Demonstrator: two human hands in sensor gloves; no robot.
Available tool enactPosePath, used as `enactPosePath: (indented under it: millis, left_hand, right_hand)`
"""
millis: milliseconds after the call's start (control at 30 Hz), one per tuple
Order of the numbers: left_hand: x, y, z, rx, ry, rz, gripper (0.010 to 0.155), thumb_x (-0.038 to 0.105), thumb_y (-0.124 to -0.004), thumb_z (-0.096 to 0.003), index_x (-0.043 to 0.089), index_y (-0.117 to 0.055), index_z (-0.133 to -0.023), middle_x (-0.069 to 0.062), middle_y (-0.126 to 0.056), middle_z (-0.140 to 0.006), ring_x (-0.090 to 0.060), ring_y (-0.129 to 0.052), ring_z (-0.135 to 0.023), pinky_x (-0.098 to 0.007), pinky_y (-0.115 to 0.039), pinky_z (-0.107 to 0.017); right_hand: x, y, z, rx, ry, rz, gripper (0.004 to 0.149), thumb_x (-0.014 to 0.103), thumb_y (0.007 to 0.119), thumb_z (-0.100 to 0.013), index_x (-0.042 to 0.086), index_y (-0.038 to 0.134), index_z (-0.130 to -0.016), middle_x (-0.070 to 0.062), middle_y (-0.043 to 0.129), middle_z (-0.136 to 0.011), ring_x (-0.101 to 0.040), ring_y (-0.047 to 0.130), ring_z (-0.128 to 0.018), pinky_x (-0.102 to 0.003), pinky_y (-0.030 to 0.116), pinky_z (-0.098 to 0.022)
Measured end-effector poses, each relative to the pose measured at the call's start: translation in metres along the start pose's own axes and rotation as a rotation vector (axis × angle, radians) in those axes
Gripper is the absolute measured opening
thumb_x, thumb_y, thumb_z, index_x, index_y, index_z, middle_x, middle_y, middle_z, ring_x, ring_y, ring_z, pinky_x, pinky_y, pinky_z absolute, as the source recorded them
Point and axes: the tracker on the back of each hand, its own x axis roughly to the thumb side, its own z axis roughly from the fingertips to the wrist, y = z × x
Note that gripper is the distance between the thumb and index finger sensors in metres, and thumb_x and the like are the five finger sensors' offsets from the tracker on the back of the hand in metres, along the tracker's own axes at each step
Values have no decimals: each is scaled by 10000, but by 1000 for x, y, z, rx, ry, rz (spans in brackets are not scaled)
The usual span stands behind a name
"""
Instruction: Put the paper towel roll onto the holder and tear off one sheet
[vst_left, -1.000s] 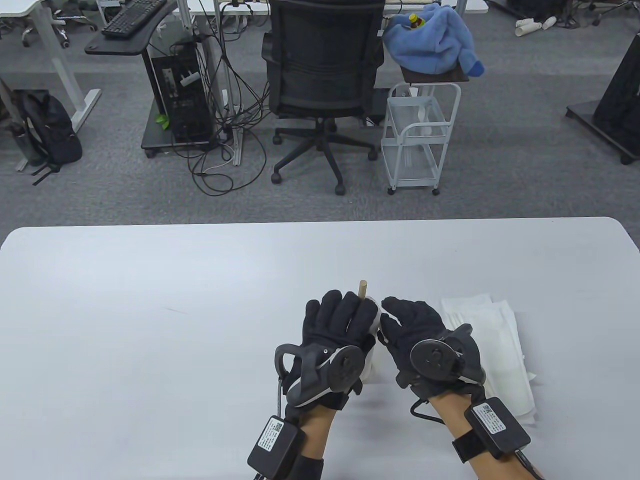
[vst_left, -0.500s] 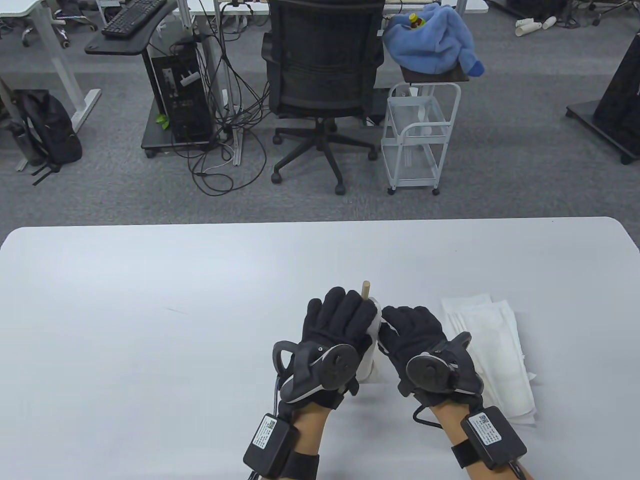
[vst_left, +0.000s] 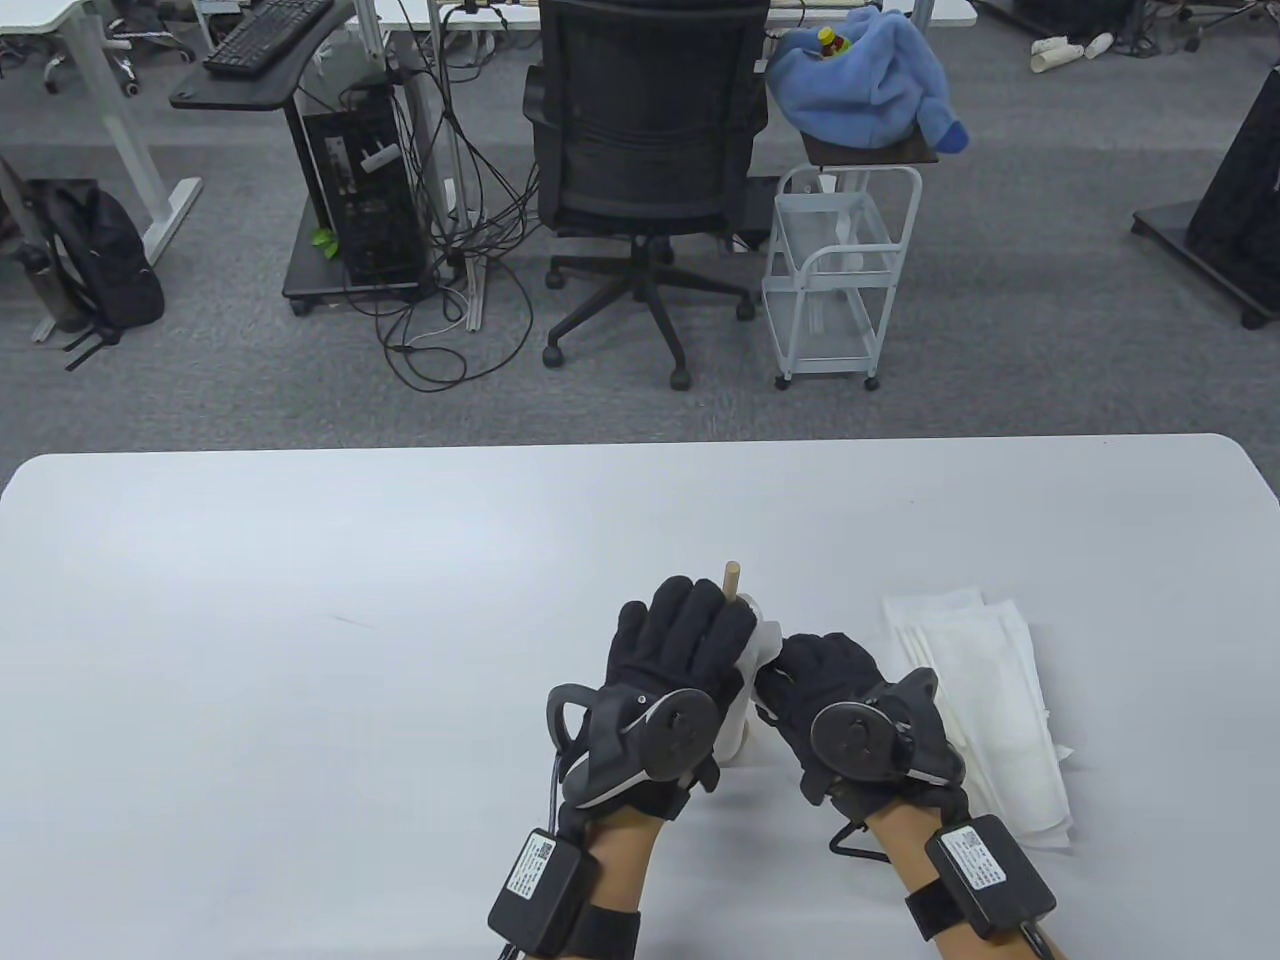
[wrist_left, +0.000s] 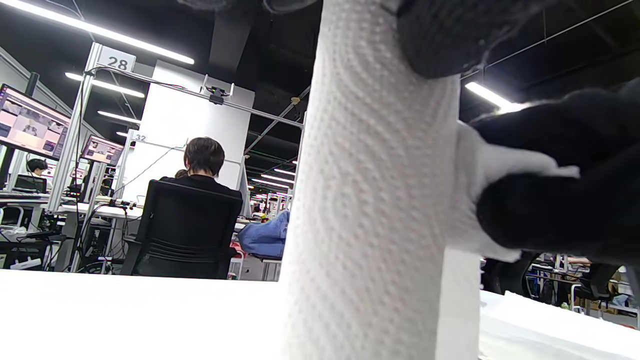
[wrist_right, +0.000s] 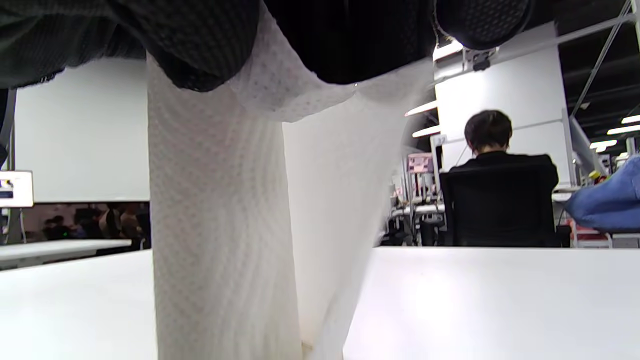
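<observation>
1. The paper towel roll (wrist_left: 370, 200) stands upright on the holder (vst_left: 732, 578), whose wooden post tip pokes out above it, on the counter (vst_left: 300, 600).
2. The left hand (vst_left: 672, 660) grips the roll's top.
3. The right hand (vst_left: 825, 680) pinches the loose sheet (wrist_right: 340, 200) beside the roll.

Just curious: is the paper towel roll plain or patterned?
The paper towel roll is white with an embossed dotted texture, clearest in the left wrist view.
</observation>
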Motion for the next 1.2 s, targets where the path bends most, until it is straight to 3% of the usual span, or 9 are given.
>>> enactPosePath:
  millis: [400, 567, 767, 1200]
  left_hand:
    - [1, -1, 0, 4, 8, 4, 720, 429, -727, -503, 471, -231, -1023, 147, -203, -1129, -259, -318, -1138, -577, -408, -811]
    - [-1, -1, 1, 5, 15, 12, 718, 432, -732, -501, 481, -241, -1023, 161, -210, -1130, -256, -328, -1139, -572, -427, -808]
    - [0, -2, 1, 6, 16, 12, 719, 431, -730, -501, 480, -238, -1023, 160, -207, -1130, -257, -329, -1139, -573, -428, -809]
    - [0, -2, 2, 8, 20, 20, 720, 430, -730, -502, 481, -236, -1023, 160, -202, -1129, -263, -333, -1137, -575, -429, -806]
  right_hand:
    - [-8, 14, 0, 106, 44, -99, 402, 349, 777, -460, 214, 811, -837, -90, 745, -974, -382, 801, -839, -581, 612, -645]
    - [-11, 26, 1, 207, 67, -111, 401, 352, 776, -458, 226, 809, -838, -79, 747, -974, -375, 807, -835, -575, 619, -642]
    - [-13, 29, 1, 222, 89, -134, 399, 345, 785, -451, 219, 827, -828, -89, 770, -959, -380, 826, -818, -578, 626, -635]
    - [-22, 61, 7, 517, 213, -212, 400, 345, 791, -443, 219, 838, -819, -93, 782, -949, -388, 827, -816, -576, 630, -633]
